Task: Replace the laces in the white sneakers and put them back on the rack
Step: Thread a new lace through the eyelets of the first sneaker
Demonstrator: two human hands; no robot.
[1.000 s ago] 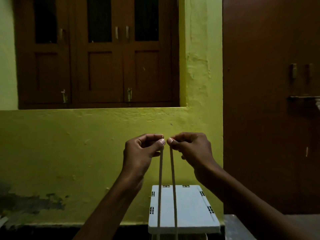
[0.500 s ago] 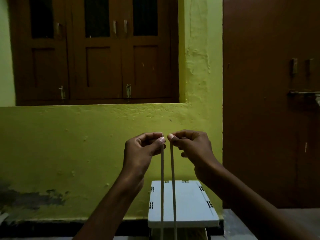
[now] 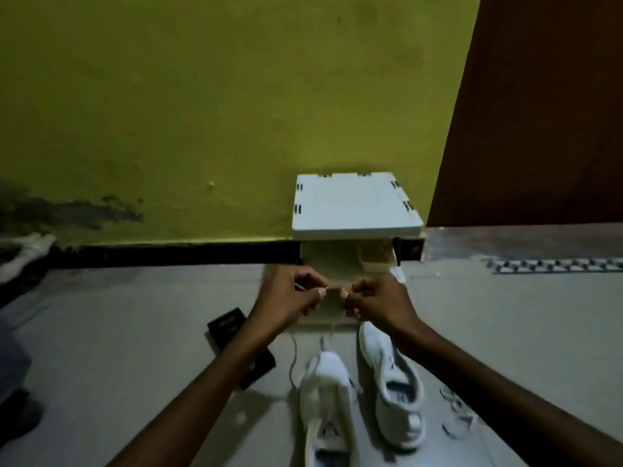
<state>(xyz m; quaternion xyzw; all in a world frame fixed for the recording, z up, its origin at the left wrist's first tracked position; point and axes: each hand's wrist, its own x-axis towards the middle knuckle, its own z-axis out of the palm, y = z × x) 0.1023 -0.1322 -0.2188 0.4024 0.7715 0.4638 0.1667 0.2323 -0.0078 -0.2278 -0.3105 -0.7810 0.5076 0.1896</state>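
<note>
On the grey floor [image 3: 135, 332] before the yellow wall [image 3: 202, 112], listed from the left:
- pale cloth [image 3: 27, 254], far left edge, blurred
- two flat black packets [image 3: 226, 326], beside and partly under the left forearm
- left hand [image 3: 290, 298]: fingers curled, thumb and forefinger pinching one end of the lace [image 3: 294, 358]
- lace: white, slack, dropping to the left sneaker [image 3: 325, 399], which lies near, toe pointing far
- white rack [image 3: 354, 203]: against the wall, just beyond the hands, flat top, open shelf beneath
- right hand [image 3: 377, 301]: fingers curled, fingertips pinching the lace's other end, close to the left hand
- right sneaker [image 3: 394, 382]: just beside the left one, toe under the right wrist
- loose laces [image 3: 458, 416]: tangled on the floor, near right
- floor grate [image 3: 556, 264], far right
- brown door [image 3: 539, 112] behind it
</note>
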